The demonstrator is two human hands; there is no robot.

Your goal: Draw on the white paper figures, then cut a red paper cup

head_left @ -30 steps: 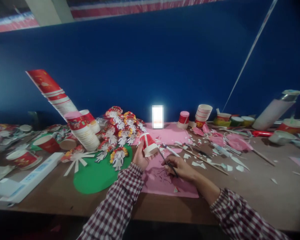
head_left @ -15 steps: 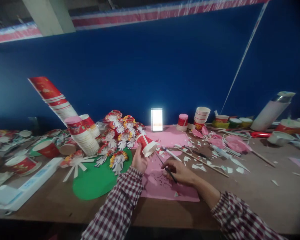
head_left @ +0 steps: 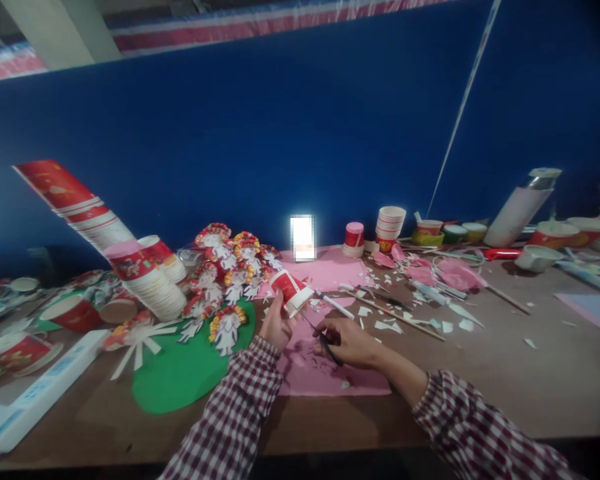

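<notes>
The left hand (head_left: 278, 327) has its fingers bent around the side of a red paper cup (head_left: 290, 290), opened only as wide as the cup. The cup is tilted, its white end toward the right fingers, probably so that this end is easy to reach. The right hand (head_left: 349, 341) has its fingers pinched together on a thin dark tool (head_left: 330, 350), as one holds a pen, perhaps for fine control. The tool's tip is near the white end; whether they touch, I cannot tell. Under the right fingers lies a pink sheet (head_left: 305, 383), perhaps to protect the table (head_left: 480, 393). Left of the left fingers, paper dolls (head_left: 227, 331) lie close together, maybe to leave space.
</notes>
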